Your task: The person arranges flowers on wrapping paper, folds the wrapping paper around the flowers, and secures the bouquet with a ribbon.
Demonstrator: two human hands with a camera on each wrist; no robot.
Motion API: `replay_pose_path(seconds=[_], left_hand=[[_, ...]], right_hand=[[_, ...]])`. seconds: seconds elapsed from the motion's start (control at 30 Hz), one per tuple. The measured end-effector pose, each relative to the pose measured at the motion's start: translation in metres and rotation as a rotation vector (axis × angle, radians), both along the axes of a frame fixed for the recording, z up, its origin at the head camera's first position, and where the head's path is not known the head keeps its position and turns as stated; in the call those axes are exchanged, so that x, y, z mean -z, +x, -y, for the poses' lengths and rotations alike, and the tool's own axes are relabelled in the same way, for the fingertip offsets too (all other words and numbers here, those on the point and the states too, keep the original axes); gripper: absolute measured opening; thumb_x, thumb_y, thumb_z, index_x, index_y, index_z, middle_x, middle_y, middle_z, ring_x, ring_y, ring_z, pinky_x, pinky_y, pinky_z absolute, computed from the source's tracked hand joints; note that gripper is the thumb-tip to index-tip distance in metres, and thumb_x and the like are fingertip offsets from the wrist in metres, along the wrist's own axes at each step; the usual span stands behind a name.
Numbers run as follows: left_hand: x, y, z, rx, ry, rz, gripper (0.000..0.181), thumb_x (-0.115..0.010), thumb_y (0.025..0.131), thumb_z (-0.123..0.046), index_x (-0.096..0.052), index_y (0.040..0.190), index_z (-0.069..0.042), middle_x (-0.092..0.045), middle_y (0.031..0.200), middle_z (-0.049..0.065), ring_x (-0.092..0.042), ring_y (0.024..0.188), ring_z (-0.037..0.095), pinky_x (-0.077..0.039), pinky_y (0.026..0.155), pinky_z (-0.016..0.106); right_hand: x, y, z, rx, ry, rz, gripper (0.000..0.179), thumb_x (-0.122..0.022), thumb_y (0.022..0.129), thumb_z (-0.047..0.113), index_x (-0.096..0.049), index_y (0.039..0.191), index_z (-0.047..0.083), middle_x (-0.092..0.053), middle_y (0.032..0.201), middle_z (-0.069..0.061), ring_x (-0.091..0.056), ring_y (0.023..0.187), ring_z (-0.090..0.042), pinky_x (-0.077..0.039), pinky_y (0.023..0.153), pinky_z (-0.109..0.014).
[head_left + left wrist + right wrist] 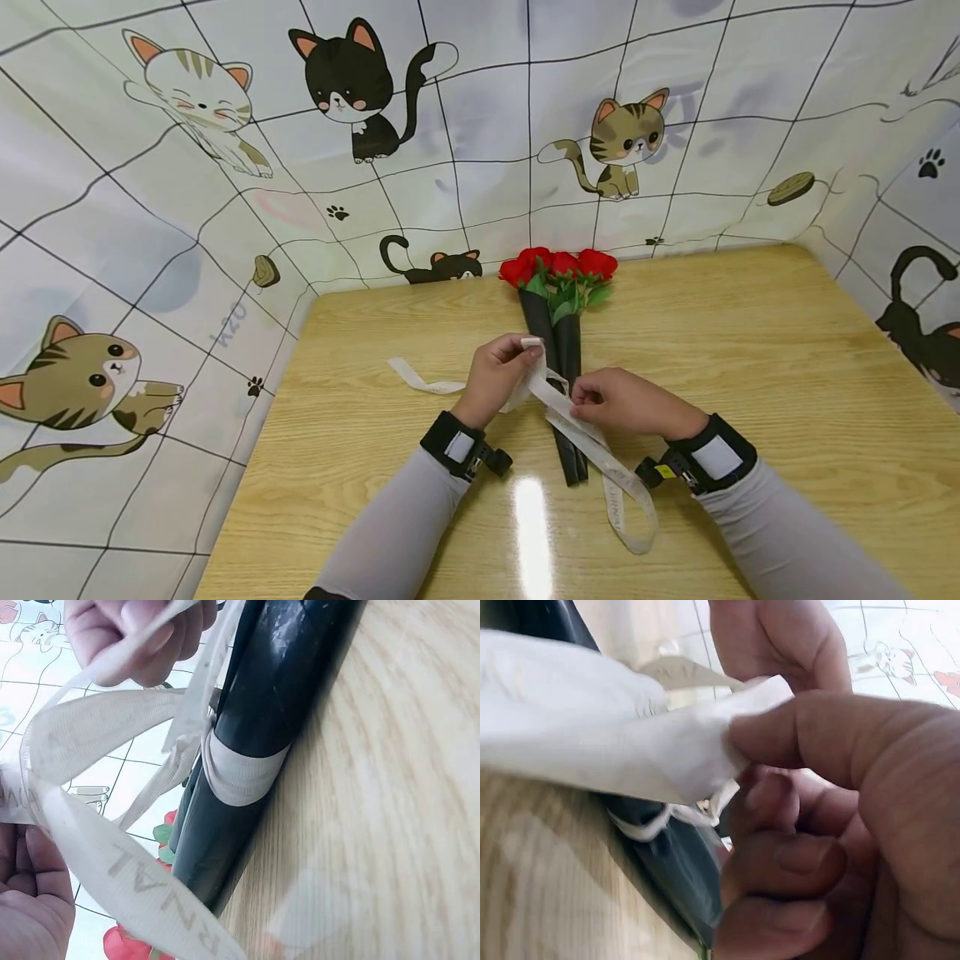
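Several red roses in two black wrappers lie on the wooden table, blooms toward the back wall. A cream ribbon with printed letters goes round the wrappers as a snug band, knotted at the side. My left hand pinches a length of ribbon between thumb and fingers, just left of the wrappers. On the other side, my right hand pinches another ribbon length, thumb against index finger in the right wrist view. Ribbon loops between the hands, overlapping the wrappers in the head view.
A ribbon tail trails left across the table. Another loop hangs toward the front, right of the wrapper ends. Behind stands a wall covering printed with cartoon cats.
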State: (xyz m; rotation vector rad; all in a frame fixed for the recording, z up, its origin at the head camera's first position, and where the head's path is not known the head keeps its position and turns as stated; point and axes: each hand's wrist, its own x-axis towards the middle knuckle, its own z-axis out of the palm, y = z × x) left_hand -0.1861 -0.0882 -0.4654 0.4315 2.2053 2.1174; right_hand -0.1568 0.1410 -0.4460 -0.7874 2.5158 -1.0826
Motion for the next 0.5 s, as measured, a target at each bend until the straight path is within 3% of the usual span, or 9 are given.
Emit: replay_pose_path(seconds=[0.17,0.27,0.4,0.5], left_hand=[[0.002,-0.001,-0.001,0.032,0.022,0.011,0.020,-0.070,0.099,-0.008,-0.073,0.113,0.005,-0.074,0.101,-0.001,-0.064,0.090,0.006,-0.050,0.078,0.021],[0.004,0.000,-0.001,0.063,0.041,0.007,0.020,-0.069,0.100,-0.007,-0.072,0.114,0.007,-0.073,0.099,-0.006,-0.065,0.090,0.005,-0.051,0.078,0.021],[0.004,0.002,-0.002,0.108,0.075,-0.001,0.021,-0.068,0.100,-0.006,-0.070,0.114,0.009,-0.072,0.098,-0.010,-0.066,0.091,0.005,-0.051,0.077,0.021],[0.004,0.003,-0.003,0.139,0.102,-0.004,0.022,-0.067,0.100,-0.004,-0.068,0.114,0.012,-0.072,0.097,-0.010,-0.066,0.090,0.005,-0.052,0.077,0.021]], right_hand=[[0.004,-0.006,0.005,0.100,0.037,-0.096,0.014,-0.071,0.100,0.020,-0.069,0.087,0.018,-0.055,0.071,0.008,-0.047,0.062,-0.006,-0.039,0.058,-0.024],[0.008,-0.012,0.014,0.107,0.032,-0.187,0.010,-0.074,0.098,0.019,-0.074,0.087,0.018,-0.059,0.077,0.007,-0.051,0.068,-0.007,-0.043,0.063,-0.024],[0.015,-0.021,0.021,0.058,-0.019,-0.308,0.006,-0.078,0.093,0.015,-0.079,0.087,0.016,-0.066,0.101,-0.002,-0.061,0.092,-0.018,-0.051,0.080,-0.034],[0.021,-0.028,0.023,0.023,-0.077,-0.308,0.005,-0.079,0.093,0.012,-0.079,0.088,0.015,-0.066,0.122,-0.009,-0.062,0.114,-0.027,-0.052,0.093,-0.044]])
